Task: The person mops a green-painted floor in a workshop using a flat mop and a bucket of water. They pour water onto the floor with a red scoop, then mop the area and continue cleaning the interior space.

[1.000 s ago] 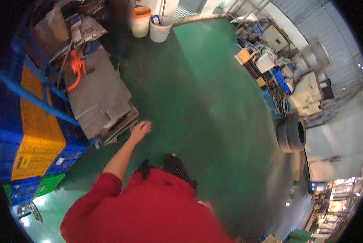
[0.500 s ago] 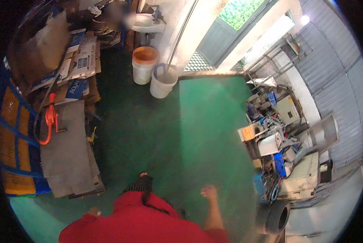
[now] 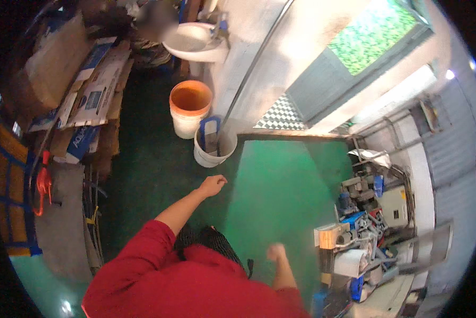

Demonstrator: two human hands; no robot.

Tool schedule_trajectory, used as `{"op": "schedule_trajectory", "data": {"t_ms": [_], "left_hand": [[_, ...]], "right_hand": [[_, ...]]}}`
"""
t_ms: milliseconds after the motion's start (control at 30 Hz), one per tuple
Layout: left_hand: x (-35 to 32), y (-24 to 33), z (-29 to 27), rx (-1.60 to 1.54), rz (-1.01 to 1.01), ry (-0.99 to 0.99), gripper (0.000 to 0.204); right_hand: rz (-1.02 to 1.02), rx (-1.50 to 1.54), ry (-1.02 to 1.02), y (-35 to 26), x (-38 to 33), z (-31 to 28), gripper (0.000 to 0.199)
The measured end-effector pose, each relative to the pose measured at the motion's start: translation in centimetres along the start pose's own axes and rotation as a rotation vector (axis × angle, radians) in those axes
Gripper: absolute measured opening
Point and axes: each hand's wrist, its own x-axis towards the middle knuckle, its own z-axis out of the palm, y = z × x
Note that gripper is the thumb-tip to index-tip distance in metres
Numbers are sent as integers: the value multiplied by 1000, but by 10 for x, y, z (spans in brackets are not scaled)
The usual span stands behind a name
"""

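My left hand [image 3: 213, 185] was out front, fingers loosely curled, empty. White bucket [image 3: 212, 146] sat on the green floor [image 3: 280, 180] just ahead of it, not touching; orange bucket [image 3: 190, 108] beyond. Right hand [image 3: 276, 252] blurred, low, fingers seemingly closed on nothing.

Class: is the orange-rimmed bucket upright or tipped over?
Upright: the bucket stands on the green floor, open mouth facing up.

Looks like a workshop or storage shed: green painted floor [image 3: 280, 180], flattened cardboard [image 3: 97, 90] stacked left of the hands, buckets [image 3: 190, 108] and a wall sink [image 3: 193, 40] ahead, machine clutter [image 3: 360, 233] piled right.
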Motion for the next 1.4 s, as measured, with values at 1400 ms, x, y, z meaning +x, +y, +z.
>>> {"op": "schedule_trajectory", "data": {"t_ms": [1400], "left_hand": [[405,-293,-57,331,-521,429,42]], "right_hand": [[-918,1715,607,-202,398,-496,27]]}}
